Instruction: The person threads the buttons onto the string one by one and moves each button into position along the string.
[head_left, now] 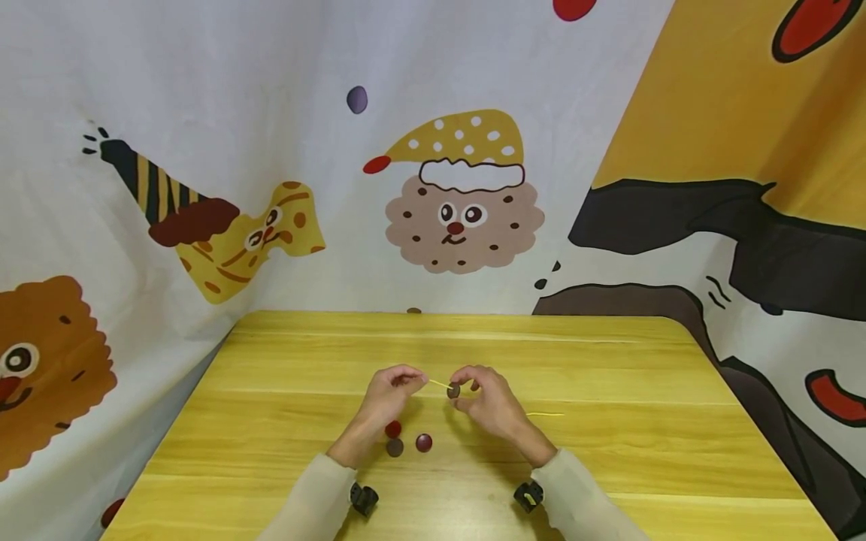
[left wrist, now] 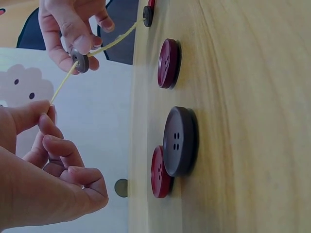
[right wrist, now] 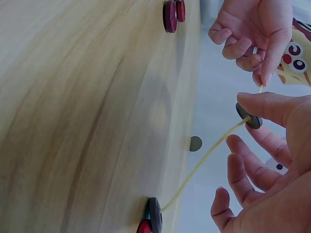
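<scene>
Above the yellow wooden surface (head_left: 284, 421), the left hand (head_left: 387, 397) pinches the free end of a thin yellow cord (head_left: 438, 384) between thumb and forefinger, its other fingers curled in toward the palm. Just beside it, the right hand (head_left: 489, 402) holds a small dark grey button (head_left: 453, 391) between thumb tip and fingertips, and the cord runs straight through this button, so the button hangs in the air between the two hands, clear of the wood. In the right wrist view the cord continues down from the held button to two more buttons (right wrist: 151, 219), one dark and one red, resting on the surface beside that hand. Near the left wrist three loose buttons lie flat on the wood: a large dark grey one (left wrist: 179, 141) overlapping a red one (left wrist: 158, 173), and a second red button (left wrist: 168, 63) a little apart from them. A printed cartoon cloth (head_left: 467, 203) hangs behind the surface.
</scene>
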Available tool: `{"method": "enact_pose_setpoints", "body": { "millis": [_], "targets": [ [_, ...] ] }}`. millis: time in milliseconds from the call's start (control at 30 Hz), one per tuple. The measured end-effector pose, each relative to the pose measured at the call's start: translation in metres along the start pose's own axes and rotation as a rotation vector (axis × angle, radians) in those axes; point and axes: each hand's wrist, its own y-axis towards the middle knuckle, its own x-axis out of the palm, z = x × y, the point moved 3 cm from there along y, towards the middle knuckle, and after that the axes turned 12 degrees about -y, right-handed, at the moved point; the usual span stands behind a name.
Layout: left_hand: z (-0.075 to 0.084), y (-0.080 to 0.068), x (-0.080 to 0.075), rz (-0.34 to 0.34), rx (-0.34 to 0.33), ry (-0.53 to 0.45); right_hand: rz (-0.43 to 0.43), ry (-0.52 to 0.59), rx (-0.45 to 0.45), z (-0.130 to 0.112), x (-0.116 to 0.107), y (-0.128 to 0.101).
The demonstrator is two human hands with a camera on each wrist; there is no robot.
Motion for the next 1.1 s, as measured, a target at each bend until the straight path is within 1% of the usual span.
{"method": "enact_pose_setpoints", "body": {
  "millis": [633,1100],
  "targets": [
    [0.001,0.001,-0.003,0.029,0.000,-0.007,-0.001,0.004,-0.013,0.002,-0.002,-0.002],
    [0.002,0.000,-0.006,0.035,-0.004,-0.025,0.018,-0.034,0.047,0.012,-0.001,-0.004]
  ]
}}
